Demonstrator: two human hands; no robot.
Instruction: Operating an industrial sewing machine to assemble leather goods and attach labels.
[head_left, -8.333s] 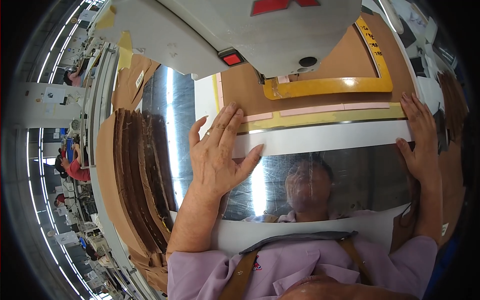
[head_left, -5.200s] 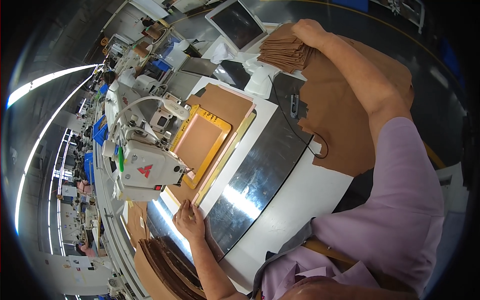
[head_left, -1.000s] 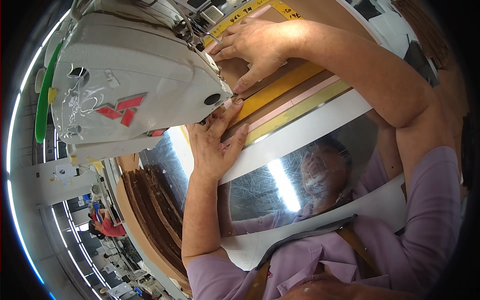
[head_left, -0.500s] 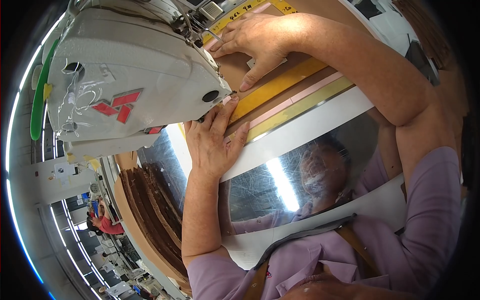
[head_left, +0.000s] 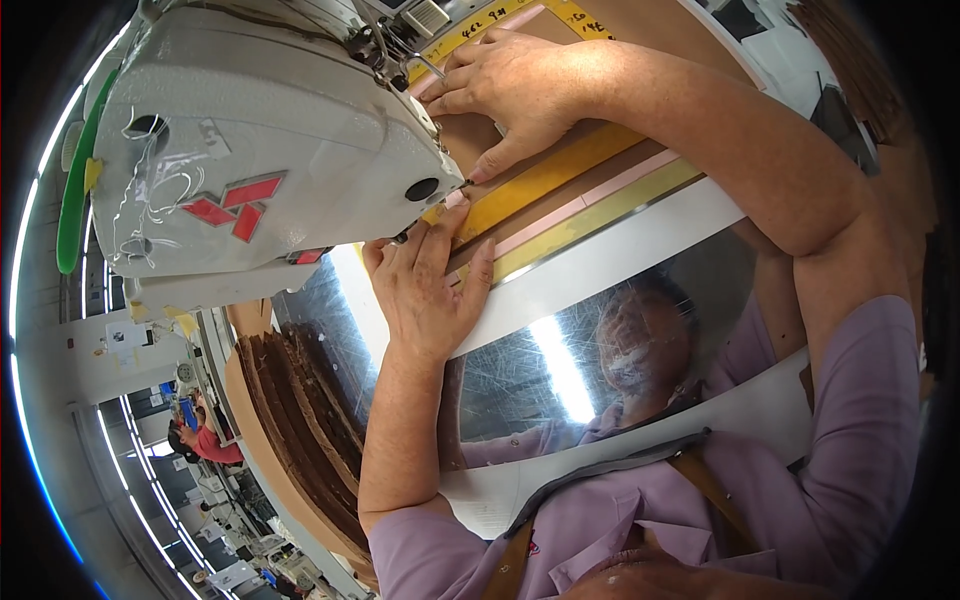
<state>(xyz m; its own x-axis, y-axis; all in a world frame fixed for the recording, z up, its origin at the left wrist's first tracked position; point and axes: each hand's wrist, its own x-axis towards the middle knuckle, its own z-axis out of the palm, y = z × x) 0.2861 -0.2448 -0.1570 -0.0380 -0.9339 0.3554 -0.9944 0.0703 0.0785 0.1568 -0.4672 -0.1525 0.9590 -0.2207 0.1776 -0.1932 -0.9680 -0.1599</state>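
A white sewing machine head [head_left: 270,140] hangs over a brown panel [head_left: 640,145] framed by a yellow template [head_left: 540,180]. Pink and pale yellow strips [head_left: 600,215] run along the template's lower side. My left hand [head_left: 425,285] lies with fingers apart on the work just below and left of the needle area; its fingertips touch near the template's end. My right hand [head_left: 515,95] spreads over the work beside the machine head, thumb toward the needle area, fingers reaching to the template's far bar. Part of what lies under the machine is hidden.
A scratched metal plate [head_left: 520,390] reflects my face and a light. Stacked brown pieces [head_left: 295,420] stand at the left, more brown material [head_left: 840,70] at the upper right. A co-worker in red [head_left: 208,440] works at the far left.
Since 5.2 seconds ago my right hand has come from the stack of brown pieces onto the work beside the machine. Over the last second both hands and the template shifted only slightly.
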